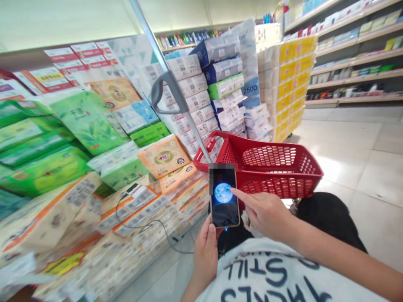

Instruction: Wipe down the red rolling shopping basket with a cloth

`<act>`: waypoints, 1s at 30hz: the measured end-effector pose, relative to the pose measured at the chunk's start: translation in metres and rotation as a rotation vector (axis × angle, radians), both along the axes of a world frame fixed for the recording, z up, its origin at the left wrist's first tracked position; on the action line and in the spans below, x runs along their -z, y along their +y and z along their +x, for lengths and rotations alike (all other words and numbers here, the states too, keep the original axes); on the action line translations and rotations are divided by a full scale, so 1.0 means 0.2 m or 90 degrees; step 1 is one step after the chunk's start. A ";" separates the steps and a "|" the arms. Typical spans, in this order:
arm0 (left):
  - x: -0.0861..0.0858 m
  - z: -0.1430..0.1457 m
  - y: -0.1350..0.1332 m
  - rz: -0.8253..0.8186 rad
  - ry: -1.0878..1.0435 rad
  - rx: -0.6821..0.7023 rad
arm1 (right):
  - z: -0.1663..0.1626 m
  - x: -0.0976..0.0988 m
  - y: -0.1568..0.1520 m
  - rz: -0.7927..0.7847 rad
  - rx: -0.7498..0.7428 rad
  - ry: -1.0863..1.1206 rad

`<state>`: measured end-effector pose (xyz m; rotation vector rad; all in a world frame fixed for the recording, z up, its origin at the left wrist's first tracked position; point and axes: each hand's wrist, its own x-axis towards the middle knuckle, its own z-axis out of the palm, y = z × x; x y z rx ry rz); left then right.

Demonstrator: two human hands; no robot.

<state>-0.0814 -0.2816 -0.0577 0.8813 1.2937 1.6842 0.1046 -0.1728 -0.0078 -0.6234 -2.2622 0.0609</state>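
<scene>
Holding a phone in left hand, right hand pointing at it.

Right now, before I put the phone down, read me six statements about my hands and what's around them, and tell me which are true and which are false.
1. The left hand holds the phone. True.
2. The right hand points its index finger at the phone's screen. True.
3. The screen is dark all over. False: it shows a bright bluish disc.
4. A metal pole with a grey handle slants down toward the red basket. True.
5. The right hand grips the grey handle. False: neither hand is on it.
6. The red basket has solid sides. False: they are perforated.
</scene>
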 end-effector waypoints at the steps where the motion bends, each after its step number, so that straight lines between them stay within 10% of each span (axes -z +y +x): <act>1: 0.00 0.00 0.00 0.000 -0.001 0.006 | 0.00 0.00 0.00 0.000 0.005 0.002; 30: 0.04 0.01 0.02 0.016 -0.032 0.017 | 0.04 -0.04 -0.02 0.020 0.025 0.003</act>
